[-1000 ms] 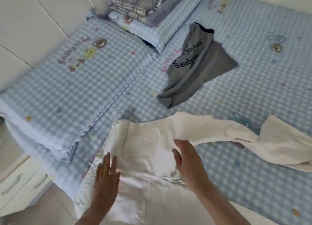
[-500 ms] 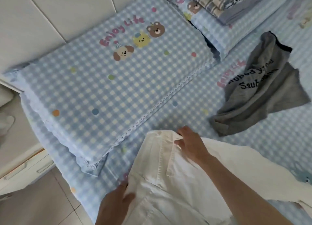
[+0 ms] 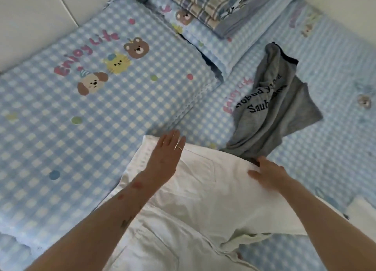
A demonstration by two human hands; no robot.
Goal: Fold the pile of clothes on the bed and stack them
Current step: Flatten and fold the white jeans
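White trousers lie across the near part of the bed, waistband towards the pillow. My left hand lies flat on the waistband end with straight fingers and a ring showing. My right hand rests on the far right edge of the white cloth, thumb on top and fingers over the edge. A grey T-shirt with black lettering lies crumpled just beyond my right hand, its lower end touching the trousers.
A large blue checked pillow with cartoon animals fills the left. A second pillow at the back carries a folded plaid blanket. The blue checked sheet stretches right. A white wall panel stands at the upper left.
My left hand moved from the near left edge up onto the waistband end. My right hand shifted from the waistband to the right edge of the trousers. The view moved closer over the bed.
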